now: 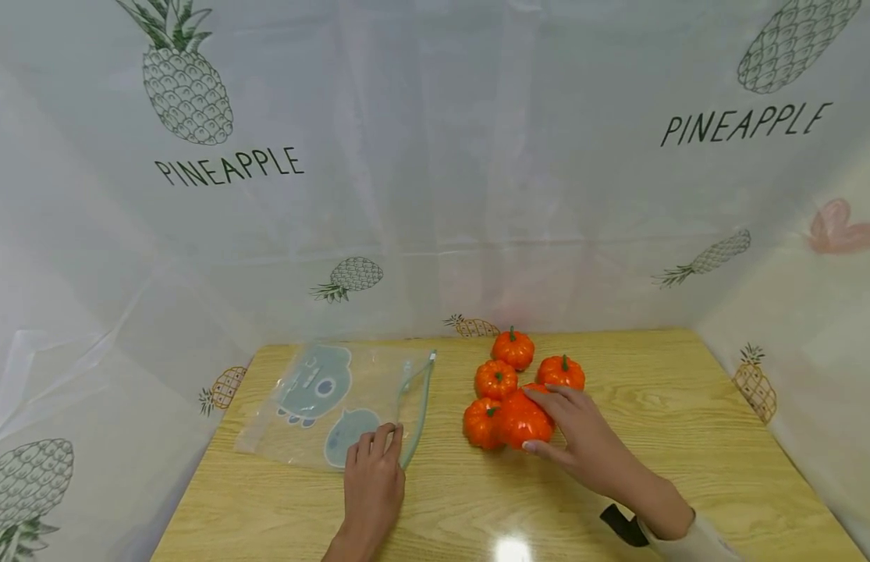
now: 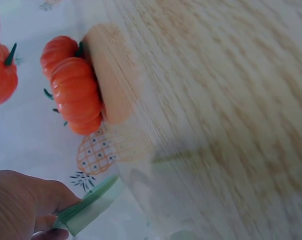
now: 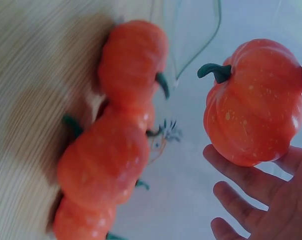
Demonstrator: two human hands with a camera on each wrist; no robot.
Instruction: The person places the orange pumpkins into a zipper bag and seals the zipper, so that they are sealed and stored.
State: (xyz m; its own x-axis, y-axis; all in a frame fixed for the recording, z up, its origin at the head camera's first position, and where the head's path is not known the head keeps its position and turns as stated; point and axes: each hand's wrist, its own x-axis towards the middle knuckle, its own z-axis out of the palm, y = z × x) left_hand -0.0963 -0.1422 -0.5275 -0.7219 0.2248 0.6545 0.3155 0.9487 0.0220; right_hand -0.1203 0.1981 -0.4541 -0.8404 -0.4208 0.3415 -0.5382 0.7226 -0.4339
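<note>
In the head view my right hand [image 1: 578, 433] grips an orange toy pumpkin [image 1: 524, 419] with a dark green stem. The right wrist view shows this pumpkin [image 3: 258, 105] raised off the table, between thumb and fingers. Several similar pumpkins [image 1: 495, 380] stand clustered beside and behind it. To the left lies a clear zip bag [image 1: 385, 367] with blue-green cartoon creatures and a green zip edge. My left hand [image 1: 374, 476] is at the bag's near right side. In the left wrist view, its thumb and fingers pinch the green zip edge [image 2: 91, 202], which stands up from the table.
The wooden table [image 1: 652, 398] carries the bag on its left and the pumpkins near the middle back. White sheeting [image 1: 435, 195] printed with pineapples hangs behind the table and along both sides. A dark strap [image 1: 623, 525] hangs by the right sleeve.
</note>
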